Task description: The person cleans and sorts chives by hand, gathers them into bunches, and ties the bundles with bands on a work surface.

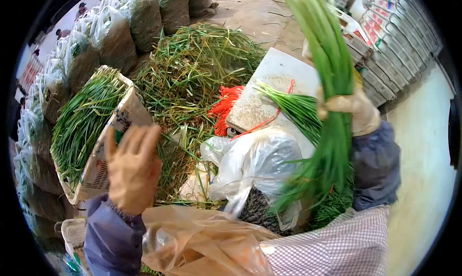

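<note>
Both hands work apart: the right hand (353, 110) closes around the middle of a long green bunch (338, 74), while the left hand (132, 165) is spread wide, blurred, with nothing visible in its grip. Gripping the bunch near its middle probably balances its length, with the pale stalks pointing up and the dark leaf ends hanging loosely over the lap side. Raised like this, it partly covers a second bunch (298, 107) lying on the desk (284, 67), whose pale ends rest on the bare surface.

A red strip (260, 124) curves across the desk beside that second bunch, and more red ties (226, 107) lie against the desk's left edge, presumably to be within easy reach. Clear plastic (274, 151) bunches up at the near edge. Beside the left hand, a white basket (98, 172) tilts with its packed greens (86, 117), a slant that likely makes them easier to grab. Loose trimmings (192, 64) are heaped beyond, and filled bags (115, 50) stand in a row, which seems to keep them out of the working space.
</note>
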Action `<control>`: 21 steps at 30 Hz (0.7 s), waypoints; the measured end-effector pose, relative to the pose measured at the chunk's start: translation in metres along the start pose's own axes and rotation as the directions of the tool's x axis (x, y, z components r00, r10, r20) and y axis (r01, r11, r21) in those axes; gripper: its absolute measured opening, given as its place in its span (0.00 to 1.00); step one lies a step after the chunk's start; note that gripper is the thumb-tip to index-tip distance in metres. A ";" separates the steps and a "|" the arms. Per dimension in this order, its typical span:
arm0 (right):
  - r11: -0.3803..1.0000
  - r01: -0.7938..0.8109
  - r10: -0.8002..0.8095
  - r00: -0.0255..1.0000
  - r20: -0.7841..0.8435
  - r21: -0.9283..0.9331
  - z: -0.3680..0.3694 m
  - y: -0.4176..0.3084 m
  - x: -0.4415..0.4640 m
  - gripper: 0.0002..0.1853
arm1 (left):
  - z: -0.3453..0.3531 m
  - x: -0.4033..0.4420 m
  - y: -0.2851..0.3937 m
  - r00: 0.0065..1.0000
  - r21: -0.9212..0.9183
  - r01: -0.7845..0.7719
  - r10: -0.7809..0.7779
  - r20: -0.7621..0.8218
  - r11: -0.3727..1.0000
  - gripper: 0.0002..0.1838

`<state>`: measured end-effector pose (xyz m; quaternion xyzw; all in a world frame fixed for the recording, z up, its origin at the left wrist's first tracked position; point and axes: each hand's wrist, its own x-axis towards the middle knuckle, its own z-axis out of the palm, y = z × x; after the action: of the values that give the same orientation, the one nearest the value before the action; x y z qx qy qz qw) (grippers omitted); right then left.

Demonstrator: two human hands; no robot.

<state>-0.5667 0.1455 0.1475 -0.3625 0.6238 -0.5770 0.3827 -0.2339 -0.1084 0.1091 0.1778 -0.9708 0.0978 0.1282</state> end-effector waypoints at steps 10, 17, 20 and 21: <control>-0.179 -0.259 -0.137 0.962 -0.236 -0.949 -0.016 0.193 0.062 0.58 | 0.090 -0.071 0.024 0.737 -0.514 0.068 0.304 0.603 0.855 0.31; -0.084 -0.274 0.093 0.955 -0.281 -0.958 0.047 0.119 0.086 0.65 | 0.083 -0.154 0.006 0.832 -0.484 0.402 -0.089 0.547 0.777 0.27; -0.261 -0.247 0.242 0.919 -0.310 -0.933 -0.024 0.189 0.101 0.65 | 0.082 -0.160 0.009 0.910 -0.624 0.383 -0.163 0.381 0.682 0.22; -0.352 -0.214 0.127 0.954 -0.273 -0.911 -0.017 0.187 0.101 0.66 | 0.084 -0.174 0.007 0.947 -0.702 0.320 -0.237 0.217 0.636 0.21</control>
<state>-0.6291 0.0765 -0.0439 -0.4064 0.8858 0.2240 -0.0058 -0.0968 -0.0658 -0.0209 0.2643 -0.8948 -0.3266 0.1508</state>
